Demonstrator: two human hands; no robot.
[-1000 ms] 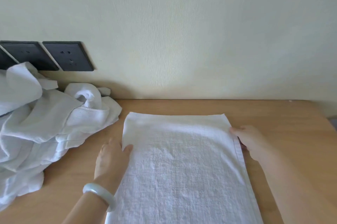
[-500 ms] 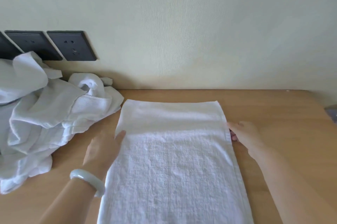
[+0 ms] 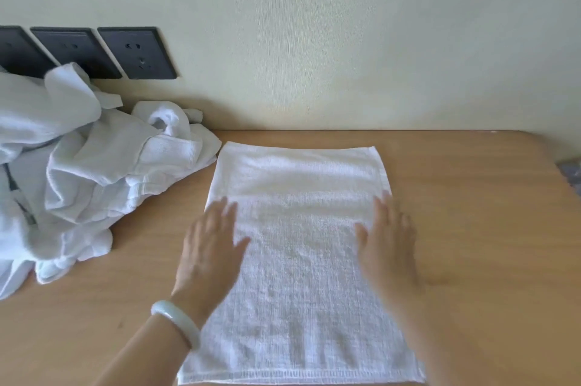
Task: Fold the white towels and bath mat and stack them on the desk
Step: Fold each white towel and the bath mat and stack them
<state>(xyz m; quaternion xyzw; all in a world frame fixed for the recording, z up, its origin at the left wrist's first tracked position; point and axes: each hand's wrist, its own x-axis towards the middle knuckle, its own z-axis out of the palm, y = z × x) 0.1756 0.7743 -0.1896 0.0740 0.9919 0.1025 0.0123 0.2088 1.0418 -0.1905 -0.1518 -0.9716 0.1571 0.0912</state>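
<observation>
A white towel (image 3: 298, 259) lies flat and lengthwise on the wooden desk (image 3: 471, 228), its hemmed near edge at the bottom of the view. My left hand (image 3: 209, 247) rests flat on the towel's left edge with straight fingers; a pale bangle sits on that wrist. Flat on the right edge lies my right hand (image 3: 388, 244), fingers straight and pointing away from me. A crumpled heap of white towels (image 3: 78, 181) fills the desk's left side, apart from the flat towel.
The desk backs onto a pale wall (image 3: 345, 39) with three dark socket plates (image 3: 135, 52) at the left, partly hidden by the heap. Bare wood shows to the right of the towel. A small grey object (image 3: 572, 171) sits at the right edge.
Both hands have moved from beside the towel's edges onto its surface, now lying flat on it. The view has shifted, showing the towel's near hem.
</observation>
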